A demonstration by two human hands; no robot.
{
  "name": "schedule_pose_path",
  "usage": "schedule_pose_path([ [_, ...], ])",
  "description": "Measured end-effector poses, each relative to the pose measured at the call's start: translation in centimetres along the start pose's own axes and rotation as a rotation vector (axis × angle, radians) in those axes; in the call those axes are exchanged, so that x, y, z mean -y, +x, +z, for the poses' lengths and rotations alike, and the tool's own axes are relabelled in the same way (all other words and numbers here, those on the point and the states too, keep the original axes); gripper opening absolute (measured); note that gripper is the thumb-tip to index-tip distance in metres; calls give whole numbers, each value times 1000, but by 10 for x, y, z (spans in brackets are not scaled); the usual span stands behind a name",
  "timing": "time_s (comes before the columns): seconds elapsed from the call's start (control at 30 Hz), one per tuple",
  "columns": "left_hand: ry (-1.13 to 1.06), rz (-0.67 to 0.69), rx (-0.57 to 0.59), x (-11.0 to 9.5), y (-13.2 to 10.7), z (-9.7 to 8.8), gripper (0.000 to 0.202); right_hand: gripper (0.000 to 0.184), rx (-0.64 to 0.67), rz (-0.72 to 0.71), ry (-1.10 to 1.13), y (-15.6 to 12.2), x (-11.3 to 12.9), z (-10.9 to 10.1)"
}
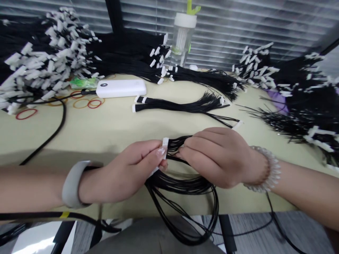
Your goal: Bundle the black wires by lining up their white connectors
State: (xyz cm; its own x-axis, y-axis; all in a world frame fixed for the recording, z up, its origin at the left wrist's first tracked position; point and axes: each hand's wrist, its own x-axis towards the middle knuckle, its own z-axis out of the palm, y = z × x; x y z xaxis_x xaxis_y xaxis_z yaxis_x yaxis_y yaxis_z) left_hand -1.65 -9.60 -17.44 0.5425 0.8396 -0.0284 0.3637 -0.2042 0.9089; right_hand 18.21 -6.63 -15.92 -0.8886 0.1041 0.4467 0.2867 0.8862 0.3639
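My left hand pinches a white connector between thumb and fingers, just above the table's front edge. Black wires run from that connector, loop down over the edge and hang toward my lap. My right hand is closed around those wires right beside the connector, knuckles up. A grey band sits on my left wrist and a clear coiled band on my right wrist.
A beige table carries a loose wire bundle, a white power bank, coloured rubber bands and a clear bottle. Heaps of black wires with white connectors fill the back left and right. A black cable crosses the left side.
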Motion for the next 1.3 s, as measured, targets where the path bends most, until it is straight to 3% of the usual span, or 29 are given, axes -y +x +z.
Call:
schedule_pose_path([
  [0.4,-37,14,-8,0,0,1,29,3,-127,8,-5,-4,-2,8],
  [0.6,-28,-25,-30,1,1,0,29,17,-30,57,105,0,2,2],
  [0.87,-11,9,-21,1,1,1,28,24,13,39,84,4,5,-1],
  [1.17,-97,-6,-17,2,0,2,26,26,-2,19,38,3,4,1],
  [1.3,-100,-22,-33,3,1,2,27,19,-25,107,115,1,4,1],
])
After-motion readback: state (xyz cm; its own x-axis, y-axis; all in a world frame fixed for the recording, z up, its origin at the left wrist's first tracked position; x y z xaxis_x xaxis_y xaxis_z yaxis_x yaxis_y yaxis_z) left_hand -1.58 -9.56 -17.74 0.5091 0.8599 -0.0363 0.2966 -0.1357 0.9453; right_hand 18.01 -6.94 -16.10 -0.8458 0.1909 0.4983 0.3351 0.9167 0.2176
